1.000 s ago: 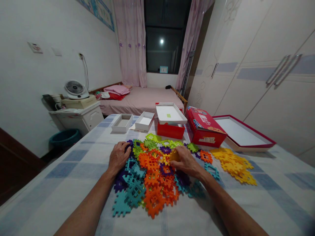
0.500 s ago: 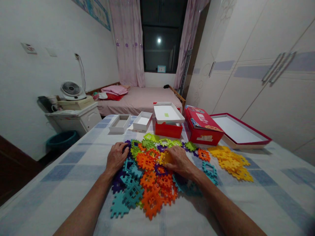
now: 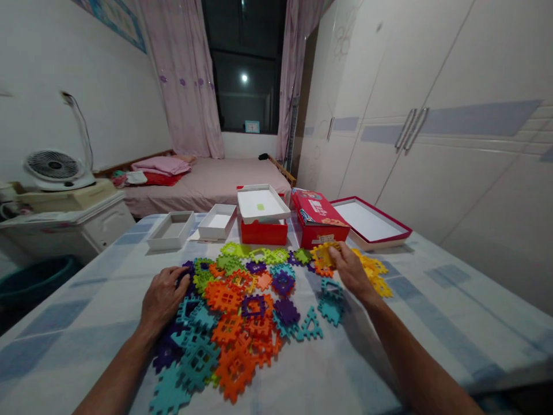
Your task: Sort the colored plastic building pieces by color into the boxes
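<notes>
My right hand (image 3: pixel 352 270) grips a yellow notched building plate (image 3: pixel 323 255), raised near the right end of the pile. Loosely bent, my left hand (image 3: pixel 163 295) rests against the pile's left edge, with thumb and fingers apart beside purple pieces (image 3: pixel 189 268). Between the hands lie interlocking plates: orange pieces (image 3: pixel 235 366) in the middle, teal pieces (image 3: pixel 199 358) at front left, and lime green pieces (image 3: pixel 233 249) along the back. Purple pieces (image 3: pixel 287 311) lie right of the orange ones. More yellow pieces (image 3: pixel 375 266) are heaped behind my right hand, which partly hides them.
Two small white trays (image 3: pixel 170 231) stand at the table's back left. A white lid rests on a red box (image 3: pixel 264 233), next to a closed red printed box (image 3: pixel 319 219). A large red-rimmed tray (image 3: pixel 371 222) lies farther right. Beyond is a bed (image 3: pixel 216 178).
My right hand has moved right from the middle of the pile, taking the yellow plate toward the yellow heap. Purple and teal pieces it covered now show. The view has turned right.
</notes>
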Available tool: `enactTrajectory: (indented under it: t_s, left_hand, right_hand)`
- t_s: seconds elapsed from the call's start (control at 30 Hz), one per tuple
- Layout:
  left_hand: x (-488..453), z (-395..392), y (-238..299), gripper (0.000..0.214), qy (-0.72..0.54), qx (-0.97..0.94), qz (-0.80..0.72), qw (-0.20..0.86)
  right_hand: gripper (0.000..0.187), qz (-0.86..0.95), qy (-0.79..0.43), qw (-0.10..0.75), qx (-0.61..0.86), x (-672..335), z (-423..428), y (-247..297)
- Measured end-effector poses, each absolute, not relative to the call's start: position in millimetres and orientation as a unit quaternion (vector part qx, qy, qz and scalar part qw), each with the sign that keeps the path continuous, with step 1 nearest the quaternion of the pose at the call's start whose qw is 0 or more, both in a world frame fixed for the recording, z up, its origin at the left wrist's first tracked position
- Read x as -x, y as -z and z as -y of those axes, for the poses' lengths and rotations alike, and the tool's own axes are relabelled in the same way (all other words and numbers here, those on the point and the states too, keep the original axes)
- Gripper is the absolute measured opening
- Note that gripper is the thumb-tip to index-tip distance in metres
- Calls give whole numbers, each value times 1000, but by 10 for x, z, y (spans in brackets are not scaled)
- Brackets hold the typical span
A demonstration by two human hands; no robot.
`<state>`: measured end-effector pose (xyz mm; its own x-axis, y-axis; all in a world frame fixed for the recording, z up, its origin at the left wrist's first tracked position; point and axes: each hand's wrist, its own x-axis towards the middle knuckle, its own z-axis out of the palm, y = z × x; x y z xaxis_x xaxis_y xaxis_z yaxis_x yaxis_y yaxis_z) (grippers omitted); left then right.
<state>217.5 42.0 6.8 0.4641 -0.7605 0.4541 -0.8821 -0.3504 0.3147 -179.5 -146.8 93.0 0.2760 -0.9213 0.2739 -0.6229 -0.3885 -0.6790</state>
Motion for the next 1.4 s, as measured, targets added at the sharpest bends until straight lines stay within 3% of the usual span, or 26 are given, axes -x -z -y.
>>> enactTrajectory:
  t_s: [0.07, 0.17, 0.3, 0.4, 0.5, 0.73, 0.97, 1.27, 1.4]
  left_hand:
    - [-2158, -422, -83, 51, -118, -816, 501, 264]
    - [-2114, -425, -119, 50, -119, -819, 496, 265]
    - [-2061, -426, -157, 47, -118, -824, 485, 268]
    - [-2047, -430, -162, 45, -116, -828, 481, 264]
    - [-2049, -435, -155, 46, -116, -825, 487, 264]
    - [-2045, -432, -145, 42, -123, -820, 487, 275]
    - [-2022, -433, -173, 43, -120, -824, 484, 268]
    - [-2094, -429, -126, 49, -118, -817, 496, 269]
    - [-2101, -426, -132, 50, -118, -818, 495, 270]
  right_hand:
    - [30, -594, 287, 144, 738, 2133, 1707, -929]
    - [33, -638, 260, 83, 720, 2453, 1925, -932]
    - [37, -582, 319, -31, 747, 2280, 1815, -975]
    - [27, -432, 313, 83, 841, 1759, 1479, -977]
    - [21, -326, 225, 190, 898, 1162, 1089, -913]
    - [34, -322, 108, 37, 940, 469, 701, -700]
    - [8, -343, 164, 94, 920, 520, 715, -683]
    - [27, -424, 323, 89, 841, 1361, 1124, -929]
    - [33, -579, 277, 40, 766, 2259, 1704, -863]
